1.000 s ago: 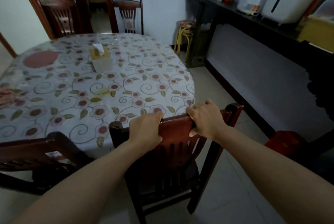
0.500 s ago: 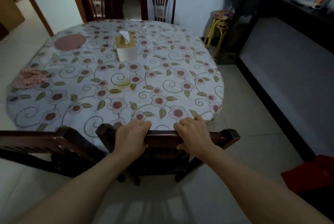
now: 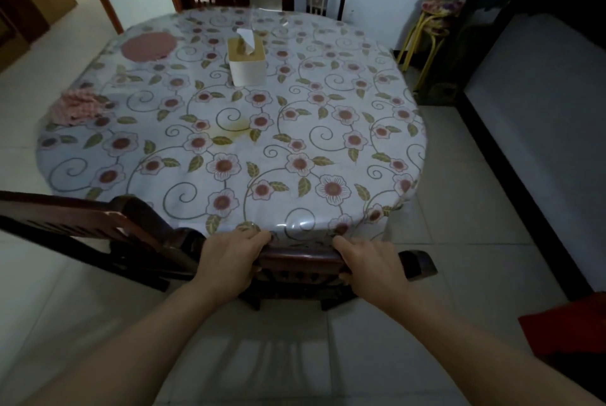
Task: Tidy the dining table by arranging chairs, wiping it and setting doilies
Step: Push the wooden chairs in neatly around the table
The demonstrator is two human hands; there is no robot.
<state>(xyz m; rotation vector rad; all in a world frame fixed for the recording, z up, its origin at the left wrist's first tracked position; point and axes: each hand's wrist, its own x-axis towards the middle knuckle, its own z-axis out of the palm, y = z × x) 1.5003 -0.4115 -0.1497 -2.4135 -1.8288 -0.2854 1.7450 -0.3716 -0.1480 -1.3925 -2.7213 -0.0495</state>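
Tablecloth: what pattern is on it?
Pink flowers, green leaves and curling vines on white tablecloth; head view.

4 chairs [image 3: 295,261], 1 table [image 3: 328,110], 2 hands [image 3: 229,261].

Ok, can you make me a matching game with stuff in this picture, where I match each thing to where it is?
Things:
1. tissue box
2. pink cloth
3. doily
4. stool

Places:
A. on the floor, right of the table
B. far left of the table top
C. near the middle of the table
D. at the table's left edge, crumpled

Pairs: 1-C, 2-D, 3-B, 4-A
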